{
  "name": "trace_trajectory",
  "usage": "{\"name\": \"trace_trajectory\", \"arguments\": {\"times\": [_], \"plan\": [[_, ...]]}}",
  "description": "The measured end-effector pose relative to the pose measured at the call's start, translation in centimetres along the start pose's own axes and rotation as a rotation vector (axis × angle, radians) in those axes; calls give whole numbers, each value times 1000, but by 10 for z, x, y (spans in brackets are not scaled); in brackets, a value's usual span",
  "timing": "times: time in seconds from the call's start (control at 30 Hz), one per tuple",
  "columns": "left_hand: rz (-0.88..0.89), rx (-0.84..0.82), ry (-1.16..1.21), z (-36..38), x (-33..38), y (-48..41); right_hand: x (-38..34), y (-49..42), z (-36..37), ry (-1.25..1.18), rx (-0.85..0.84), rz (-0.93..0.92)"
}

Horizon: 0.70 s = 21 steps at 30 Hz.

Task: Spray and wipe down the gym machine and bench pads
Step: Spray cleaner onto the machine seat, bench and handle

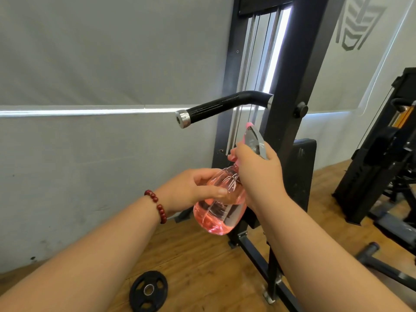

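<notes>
Both hands were on the pink spray bottle (221,212), held in the air in front of the gym machine (290,86). The left hand (195,188) cupped the bottle's rounded, see-through body from the side, thumb across the near face and fingers curled round the far one. The right hand (261,170) gripped the spray head (255,140) from above, fingers wrapped over the front by the pink trigger (whether it was squeezed I could not tell). The head's pink tip sat just below the machine's black handle (225,104). A black pad (304,158) stood behind the right hand. A red bead bracelet (157,206) circled the left wrist, and a weight plate (148,290) lay on the wooden floor.
</notes>
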<state>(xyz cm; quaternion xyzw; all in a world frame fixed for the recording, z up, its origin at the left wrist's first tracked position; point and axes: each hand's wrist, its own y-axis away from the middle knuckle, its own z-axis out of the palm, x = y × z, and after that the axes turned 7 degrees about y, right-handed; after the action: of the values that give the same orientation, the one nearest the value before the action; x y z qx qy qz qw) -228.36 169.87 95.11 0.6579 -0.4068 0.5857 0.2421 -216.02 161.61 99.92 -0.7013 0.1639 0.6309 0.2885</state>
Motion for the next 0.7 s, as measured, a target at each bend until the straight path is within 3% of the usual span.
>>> {"name": "trace_trajectory", "arguments": {"times": [0.3, 0.7], "plan": [[-119, 191, 66, -23, -46, 84, 48, 39, 63, 10, -225, -41], [-350, 527, -13, -68, -102, 187, 94, 71, 166, 63, -658, -7]]}}
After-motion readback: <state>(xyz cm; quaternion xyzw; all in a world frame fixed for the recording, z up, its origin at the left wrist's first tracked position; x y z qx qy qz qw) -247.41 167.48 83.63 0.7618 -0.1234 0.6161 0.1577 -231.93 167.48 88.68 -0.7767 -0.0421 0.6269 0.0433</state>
